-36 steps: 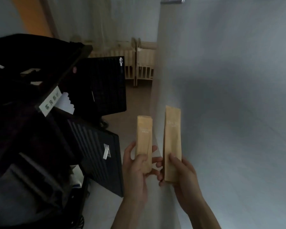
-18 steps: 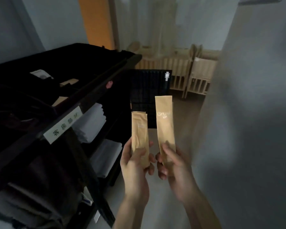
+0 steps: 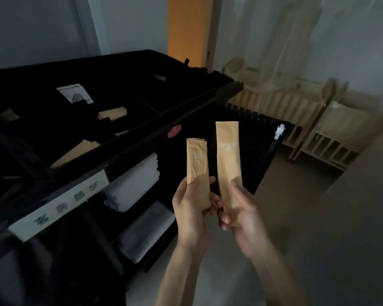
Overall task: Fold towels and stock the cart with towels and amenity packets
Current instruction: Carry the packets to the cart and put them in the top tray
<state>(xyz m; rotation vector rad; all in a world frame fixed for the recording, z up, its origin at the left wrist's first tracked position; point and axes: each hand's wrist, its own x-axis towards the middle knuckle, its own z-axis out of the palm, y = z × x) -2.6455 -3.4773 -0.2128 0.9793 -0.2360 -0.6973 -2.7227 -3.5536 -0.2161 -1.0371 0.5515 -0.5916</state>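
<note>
The left hand [image 3: 191, 208] held the shorter tan paper amenity packet [image 3: 198, 171] upright, thumb pressed across its lower front and fingers curled behind. The right hand [image 3: 241, 214] held the longer tan paper amenity packet [image 3: 228, 164] the same way, thumb on the front, fingers wrapped round the bottom edge. The two packets stood side by side, just apart, their upper ends rising clear above the fingertips; the hands themselves were touching or very nearly so.

Up and to the left of the fingers lay the black housekeeping cart [image 3: 128, 138]; its divided top tray already contained similar tan packets [image 3: 113, 112] and a white printed sachet [image 3: 74, 93]. Below the tray rail, left of the left hand, folded white towels [image 3: 137, 180] sat stacked on the shelves. A white label strip [image 3: 60, 206] was fixed to the rail.

Judgement: the step in hand was sorting the packets into the tray. Each type should go to the compartment holding its match, laid flat and aligned, one hand releasing at a time so neither packet slips.
</note>
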